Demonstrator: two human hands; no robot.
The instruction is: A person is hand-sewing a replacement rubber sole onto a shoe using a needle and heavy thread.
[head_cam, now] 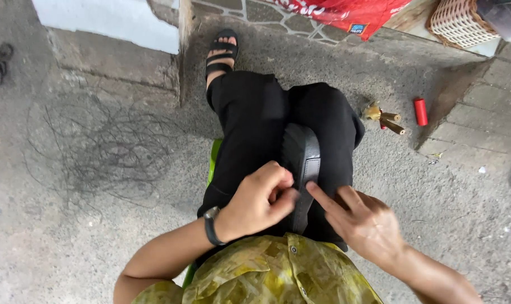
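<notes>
I see a black sandal [302, 163] lying sole-edge up on the lap, between the black-trousered knees. It looks light, rubbery and stiff in the sole, with a flexible strap — best held by the sole's rim, I judge. My left hand [258, 200] pinches its strap edge; my right hand [363, 219] is spread, forefinger pressing the sole. Beyond, on the concrete floor [70, 225] — a brass fitting [382, 117] and a red cylinder [421, 111].

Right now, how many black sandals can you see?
2. One black sandal is worn on the foot stretched out on the concrete ahead. The other sandal rests on the lap, with the left hand and right hand touching it. Others may lie out of view.
</notes>
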